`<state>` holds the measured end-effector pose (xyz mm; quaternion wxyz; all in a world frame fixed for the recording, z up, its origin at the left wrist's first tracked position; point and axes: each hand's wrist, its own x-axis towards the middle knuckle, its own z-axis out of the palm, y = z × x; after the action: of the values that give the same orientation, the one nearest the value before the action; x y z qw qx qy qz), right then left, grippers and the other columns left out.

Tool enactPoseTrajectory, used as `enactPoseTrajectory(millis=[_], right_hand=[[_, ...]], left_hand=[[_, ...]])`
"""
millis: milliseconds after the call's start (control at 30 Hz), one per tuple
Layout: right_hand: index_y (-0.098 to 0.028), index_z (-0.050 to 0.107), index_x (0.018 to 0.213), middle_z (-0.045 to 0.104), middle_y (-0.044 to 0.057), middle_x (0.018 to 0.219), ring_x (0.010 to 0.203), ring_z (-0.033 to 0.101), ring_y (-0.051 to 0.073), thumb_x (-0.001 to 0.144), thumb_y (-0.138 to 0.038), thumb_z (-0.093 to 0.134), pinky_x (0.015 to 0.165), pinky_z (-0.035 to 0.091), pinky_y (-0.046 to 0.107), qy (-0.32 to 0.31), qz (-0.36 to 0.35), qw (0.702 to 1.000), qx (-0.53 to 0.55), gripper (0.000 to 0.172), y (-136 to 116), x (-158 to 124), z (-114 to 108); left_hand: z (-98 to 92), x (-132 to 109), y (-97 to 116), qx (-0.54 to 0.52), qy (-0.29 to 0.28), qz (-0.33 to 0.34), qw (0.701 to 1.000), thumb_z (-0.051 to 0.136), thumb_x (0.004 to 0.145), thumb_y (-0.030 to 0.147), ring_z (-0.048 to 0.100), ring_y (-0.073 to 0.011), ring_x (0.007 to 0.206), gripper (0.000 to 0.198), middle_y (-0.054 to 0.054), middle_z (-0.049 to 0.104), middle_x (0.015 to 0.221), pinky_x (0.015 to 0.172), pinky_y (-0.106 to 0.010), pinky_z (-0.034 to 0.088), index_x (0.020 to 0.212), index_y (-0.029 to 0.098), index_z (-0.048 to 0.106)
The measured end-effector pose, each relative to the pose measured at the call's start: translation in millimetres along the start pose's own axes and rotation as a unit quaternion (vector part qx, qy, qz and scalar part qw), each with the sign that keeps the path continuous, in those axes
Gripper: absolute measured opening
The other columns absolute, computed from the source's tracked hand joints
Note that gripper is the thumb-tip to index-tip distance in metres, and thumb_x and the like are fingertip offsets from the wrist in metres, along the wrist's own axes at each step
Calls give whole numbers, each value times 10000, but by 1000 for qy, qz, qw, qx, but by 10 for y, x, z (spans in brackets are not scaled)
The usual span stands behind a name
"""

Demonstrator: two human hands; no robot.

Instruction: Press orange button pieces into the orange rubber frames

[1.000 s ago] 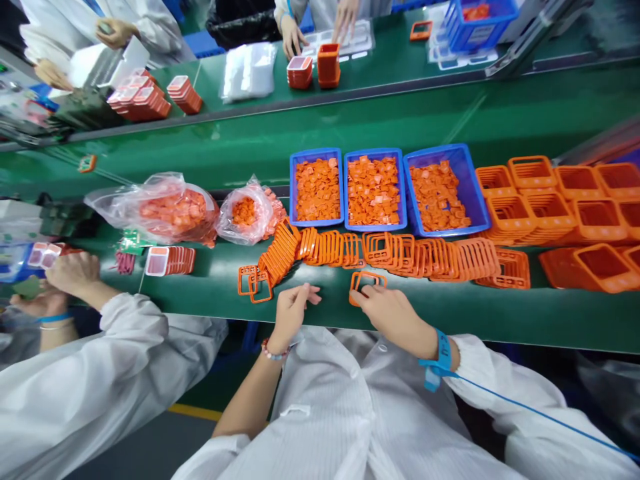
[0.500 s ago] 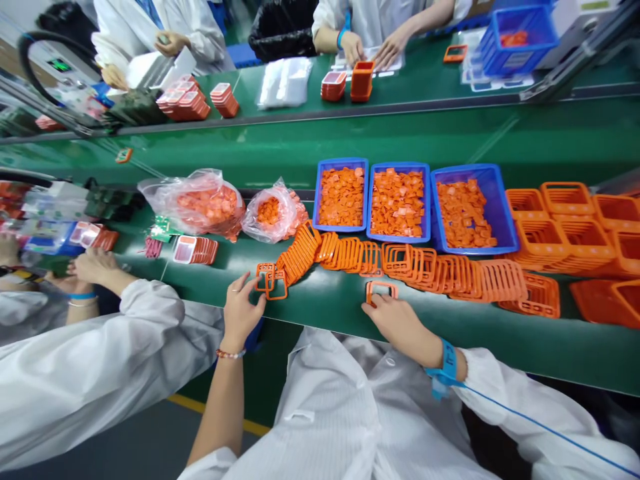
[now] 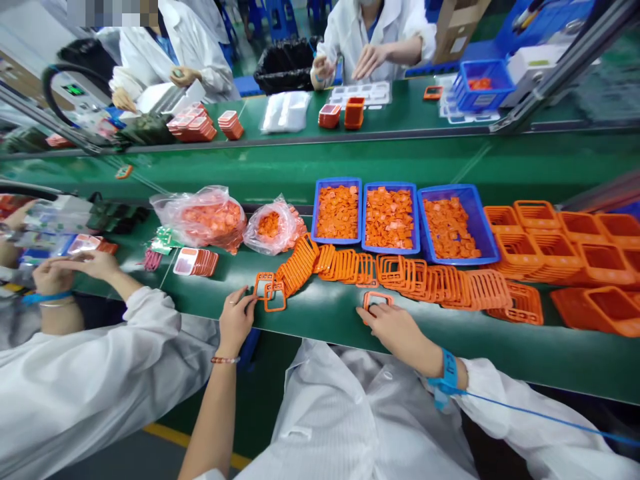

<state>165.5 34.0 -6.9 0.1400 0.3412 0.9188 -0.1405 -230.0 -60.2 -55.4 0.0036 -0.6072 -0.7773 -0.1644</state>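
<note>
My left hand [image 3: 237, 320] is at the left end of a row of thin orange plastic frames [image 3: 346, 265]. Its thumb and fingertips close on the near-left edge of a flat orange frame [image 3: 261, 279], which overlaps another loose orange frame [image 3: 275, 308]. Farther right, my right hand [image 3: 400, 331] rests low over the table with its fingers bent round a single orange frame [image 3: 379, 295]. The fingertips partly hide that frame's lower edge. A blue wrist strap [image 3: 449, 373] with a cord circles my right wrist.
Blue bins [image 3: 363, 220] of small orange pieces stand behind the row. Stacked deep orange frames [image 3: 530, 247] fill the right. Bags of orange parts [image 3: 213, 220] and stacked pink-orange frames [image 3: 196, 262] lie left. A co-worker's hands [image 3: 75, 270] are farther left; others sit opposite.
The view has tilted upward. My left fingers have drawn together at the frame's edge; my right hand stays on its frame. The neighbour's hands have come together, and a person opposite has raised a hand.
</note>
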Motion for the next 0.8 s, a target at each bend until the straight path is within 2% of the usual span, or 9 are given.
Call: enactPoseTrajectory(millis=[100,200,300,400,533,600,700,800], right_hand=[[-173,644,1302,735,126,1033,974,706,300,863,-168,716,809,550,400,13,2,1000,16,445,18,-11,11],[-176,652,1285,739,120,1039,972,709,300,816,-233,789,827,552,409,69,1,997,32,493,44,-43,5],[-178,671,1242,742,118,1083,972,714,279,846,-255,764,835,549,393,133,-12,990,49,414,119,-89,-59],[-195,690,1203,757,90,1045,930,719,245,903,-272,697,791,541,349,199,-19,977,70,311,313,-139,-193],[-214,728,1147,772,92,1018,899,723,226,984,-327,569,740,518,308,290,47,954,66,254,836,-172,-437],[-226,737,1158,776,91,1045,906,729,234,993,-341,539,714,508,301,299,111,946,53,282,1188,-152,-565],[-229,738,1182,778,82,1079,951,729,261,977,-340,543,711,501,306,246,206,946,40,304,1741,-64,-733],[-246,721,1235,783,76,1060,973,720,262,962,-320,538,731,495,298,181,281,942,25,337,2210,76,-837]], left_hand=[[-32,52,-8,-11,35,12,999,483,970,345,621,-288,1142,297,-132,706,1194,1017,-460,515,924,191,733],[-24,91,-48,-17,14,41,999,517,950,383,581,-305,1221,288,-145,653,1292,1067,-488,483,960,191,732],[37,106,-110,-24,-16,64,998,537,927,402,562,-323,1251,283,-156,616,1329,1084,-513,468,948,195,730],[103,122,-156,-33,-10,65,997,507,930,383,565,-330,1243,269,-162,631,1278,1076,-530,465,858,194,685],[134,186,-163,-52,48,28,997,456,935,363,593,-332,1204,233,-175,652,1219,1056,-538,466,840,198,590],[126,231,-129,-66,71,1,995,438,929,350,616,-330,1175,200,-178,668,1197,1042,-529,473,854,205,553],[78,303,-13,-91,102,-76,988,434,918,333,650,-318,1137,140,-163,691,1187,983,-491,502,902,219,514],[-16,404,168,-105,130,-185,968,438,917,342,694,-307,985,149,-136,726,1099,839,-453,531,964,224,516]])
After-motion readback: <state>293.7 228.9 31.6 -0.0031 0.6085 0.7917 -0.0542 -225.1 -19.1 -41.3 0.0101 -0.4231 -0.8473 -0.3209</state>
